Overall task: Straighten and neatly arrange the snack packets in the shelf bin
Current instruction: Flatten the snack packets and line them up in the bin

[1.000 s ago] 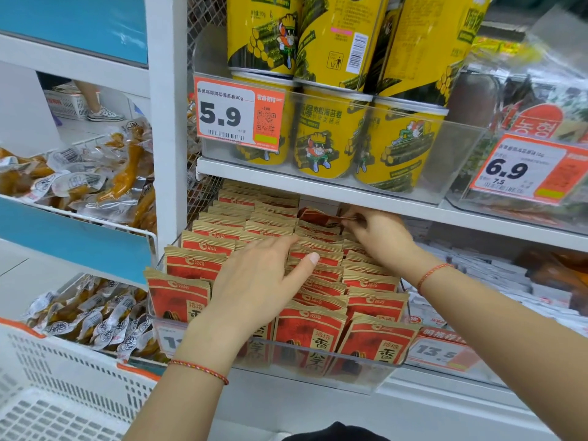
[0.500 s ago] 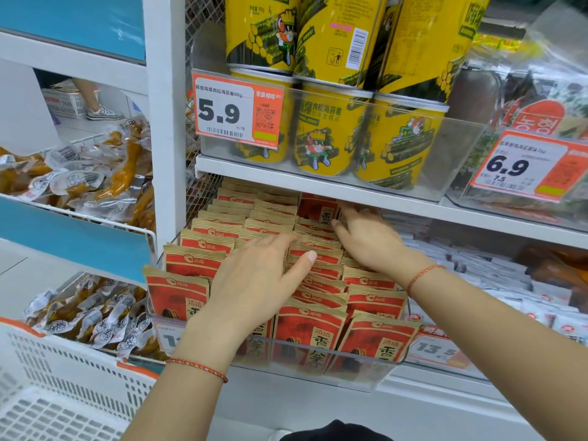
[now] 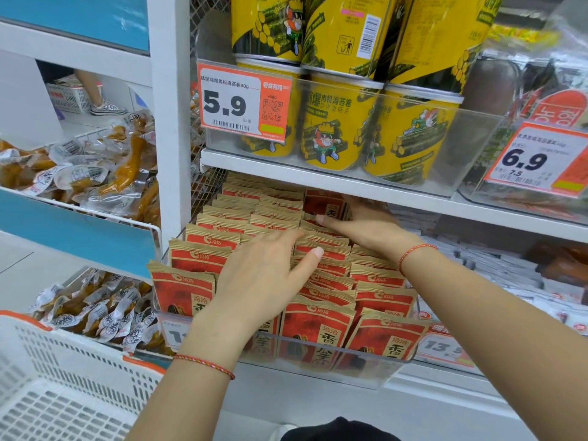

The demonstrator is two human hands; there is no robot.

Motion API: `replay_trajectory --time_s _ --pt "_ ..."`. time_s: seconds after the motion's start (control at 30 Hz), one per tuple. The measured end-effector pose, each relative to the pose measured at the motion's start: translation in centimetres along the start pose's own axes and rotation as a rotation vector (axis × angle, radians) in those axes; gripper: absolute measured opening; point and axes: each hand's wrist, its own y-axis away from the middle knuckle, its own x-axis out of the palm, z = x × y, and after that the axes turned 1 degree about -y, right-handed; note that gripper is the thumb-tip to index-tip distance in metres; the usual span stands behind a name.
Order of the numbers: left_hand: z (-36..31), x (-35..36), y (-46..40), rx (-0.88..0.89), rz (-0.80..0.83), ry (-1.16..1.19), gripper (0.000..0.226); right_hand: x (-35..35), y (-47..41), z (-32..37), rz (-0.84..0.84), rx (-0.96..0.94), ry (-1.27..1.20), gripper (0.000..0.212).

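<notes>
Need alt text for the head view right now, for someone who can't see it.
Both hands lie flat on rows of red snack packets in a clear shelf bin: left hand near the front, right hand further back. Yellow canisters fill the shelf above.

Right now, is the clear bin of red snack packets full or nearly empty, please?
Full: red packets fill the clear bin in rows, front to back.

Bare forearms without sleeves, a thin braided red string bracelet [image 3: 203,366] on the left wrist, a matching one [image 3: 413,250] on the right, short plain fingernails.
</notes>
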Motion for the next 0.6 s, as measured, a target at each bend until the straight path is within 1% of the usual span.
replay_trajectory --time_s 0.17,0.23,0.3,0.37,0.47,0.53,0.6 --pt "-0.1 -0.1 0.1 0.005 -0.007 0.003 0.058 -0.5 -0.4 -0.1 0.084 0.026 -0.007 0.088" --pt "-0.1 -0.1 0.2 0.008 -0.009 0.005 0.058 -0.4 -0.7 -0.1 0.115 0.038 0.043 0.087" --pt "0.0 -0.1 0.2 0.008 -0.011 0.007 0.057 -0.3 -0.7 -0.1 0.102 0.041 0.064 0.083" --pt "0.0 -0.1 0.2 0.01 -0.011 0.009 0.057 0.0 -0.5 -0.2 0.047 0.03 0.026 0.077" --pt "0.0 0.0 0.1 0.012 -0.014 0.011 0.057 0.3 -0.5 -0.2 -0.071 -0.009 0.026 0.061" --pt "0.1 0.0 0.0 0.012 -0.015 0.013 0.057 0.4 -1.0 0.0 -0.095 0.034 -0.034 0.051" --pt "0.1 0.0 0.0 0.01 -0.014 0.011 0.056 0.4 -1.5 0.5 -0.084 0.104 -0.085 0.046"
